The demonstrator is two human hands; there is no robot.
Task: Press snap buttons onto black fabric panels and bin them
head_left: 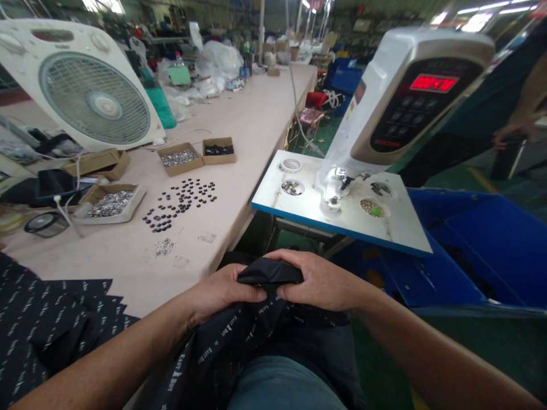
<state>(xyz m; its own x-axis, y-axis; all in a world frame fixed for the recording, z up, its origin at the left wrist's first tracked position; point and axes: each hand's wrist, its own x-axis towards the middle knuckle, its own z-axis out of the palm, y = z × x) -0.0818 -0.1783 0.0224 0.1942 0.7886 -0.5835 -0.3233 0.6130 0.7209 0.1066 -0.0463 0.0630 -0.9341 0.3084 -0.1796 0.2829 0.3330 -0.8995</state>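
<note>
Head view: black, white-lettered fabric

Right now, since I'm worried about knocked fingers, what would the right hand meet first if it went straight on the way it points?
Most likely the left hand, across the black fabric that both hands hold; the right hand points leftward towards it, though depth is unclear.

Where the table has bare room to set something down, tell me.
On the table, one free patch lies beyond the box of dark pieces, bordered by the plastic bags and the table's right edge. Another lies between the patterned fabric and the small silver pile. Crowded: in front of the fan, with boxes and a device.
</note>
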